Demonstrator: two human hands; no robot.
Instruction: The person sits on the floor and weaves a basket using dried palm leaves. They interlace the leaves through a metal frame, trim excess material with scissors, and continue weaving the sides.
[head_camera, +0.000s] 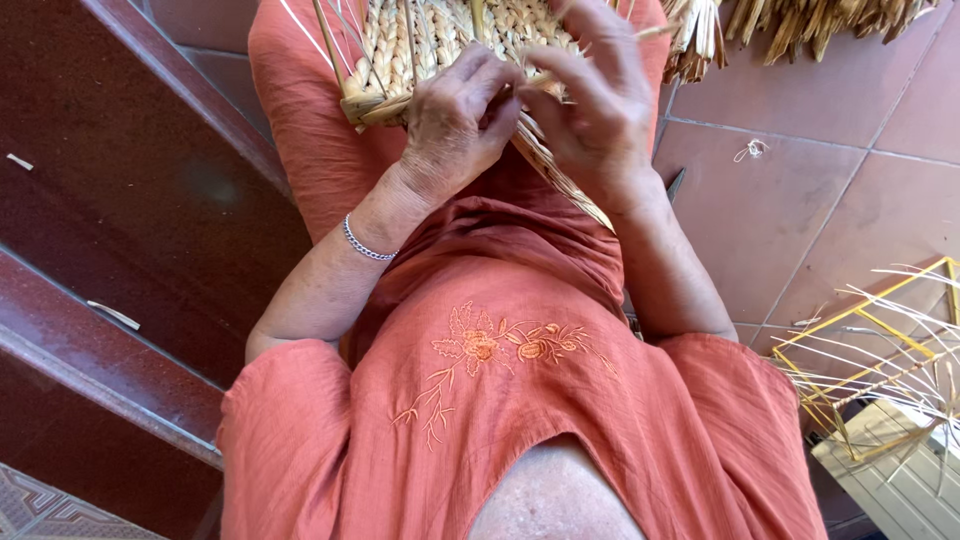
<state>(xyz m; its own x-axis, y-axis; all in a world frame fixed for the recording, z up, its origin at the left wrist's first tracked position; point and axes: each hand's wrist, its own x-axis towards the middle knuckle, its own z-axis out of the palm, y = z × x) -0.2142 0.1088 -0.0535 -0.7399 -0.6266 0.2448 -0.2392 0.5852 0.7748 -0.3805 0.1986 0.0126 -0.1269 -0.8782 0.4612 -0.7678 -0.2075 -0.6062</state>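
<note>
A partly woven straw basket (420, 45) of braided pale fibre rests on my lap, over my orange embroidered dress. My left hand (455, 120), with a silver bracelet at the wrist, grips the basket's lower edge, fingers curled over the rim. My right hand (595, 100) pinches a straw strand (545, 85) at the same rim, right beside the left fingers. Loose thin stalks stick up from the weave at the top left.
Dark red stone steps (120, 200) run along my left. Pink floor tiles (800, 190) lie to the right, with a bundle of dried straw (800, 20) at the top and a yellow wire frame (880, 350) holding thin stalks at the lower right.
</note>
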